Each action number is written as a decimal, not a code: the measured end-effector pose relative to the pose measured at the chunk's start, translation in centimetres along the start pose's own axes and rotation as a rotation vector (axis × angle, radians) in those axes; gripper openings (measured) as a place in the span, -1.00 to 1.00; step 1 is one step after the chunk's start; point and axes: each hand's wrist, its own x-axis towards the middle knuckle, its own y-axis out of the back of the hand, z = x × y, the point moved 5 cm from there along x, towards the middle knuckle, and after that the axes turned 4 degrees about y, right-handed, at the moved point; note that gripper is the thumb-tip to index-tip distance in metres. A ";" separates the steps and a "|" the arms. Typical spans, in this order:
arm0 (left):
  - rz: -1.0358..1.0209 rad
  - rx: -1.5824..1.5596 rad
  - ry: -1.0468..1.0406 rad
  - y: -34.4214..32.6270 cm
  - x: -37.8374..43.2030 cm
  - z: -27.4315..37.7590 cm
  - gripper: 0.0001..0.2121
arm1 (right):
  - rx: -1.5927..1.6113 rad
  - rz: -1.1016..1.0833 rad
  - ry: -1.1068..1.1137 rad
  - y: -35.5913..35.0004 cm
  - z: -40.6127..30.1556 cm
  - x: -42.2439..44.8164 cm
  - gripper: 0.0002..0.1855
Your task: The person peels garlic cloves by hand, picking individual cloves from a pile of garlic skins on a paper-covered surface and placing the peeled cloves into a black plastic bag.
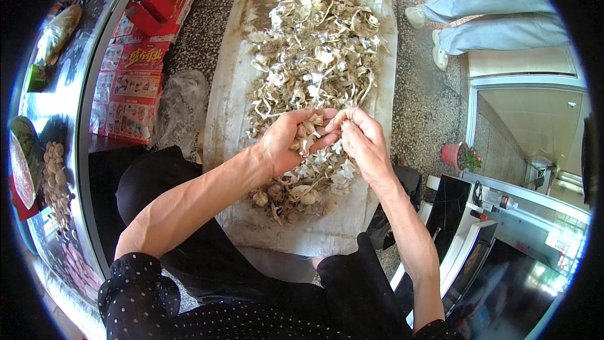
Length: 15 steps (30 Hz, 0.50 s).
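Note:
Garlic cloves [309, 133] lie heaped in the cupped palm of my left hand [288, 139], with bits of papery skin among them. My right hand [361, 139] is beside its fingertips, thumb and index finger pinched together. Whatever is between those fingers is too small to tell. Below both hands, a long pile of garlic skins, dry stalks and roots [316, 66] covers the middle of a stained whitish sheet [231, 89]. Several whole garlic bulbs [309, 197] sit at the near end of the pile, under my wrists.
A glass-topped counter [71, 104] runs along the left, near red printed flyers [134, 80] and a crumpled clear plastic bag [181, 104]. Another person's legs [495, 23] stand at upper right. On the right are a potted plant [454, 156] and a dark-screened appliance [505, 283].

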 end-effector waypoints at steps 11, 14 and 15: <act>0.089 0.068 0.014 1.0 -0.1 -0.2 -0.77 | -0.937 0.030 0.413 -2.2 -1.7 0.2 -0.83; 0.088 0.103 0.022 0.6 -0.4 -0.2 -0.78 | -0.991 0.007 0.352 -2.1 -1.8 0.5 -0.87; 0.074 0.116 0.027 0.5 -0.5 -0.2 -0.78 | -0.950 0.017 0.353 -2.1 -1.9 0.5 -0.89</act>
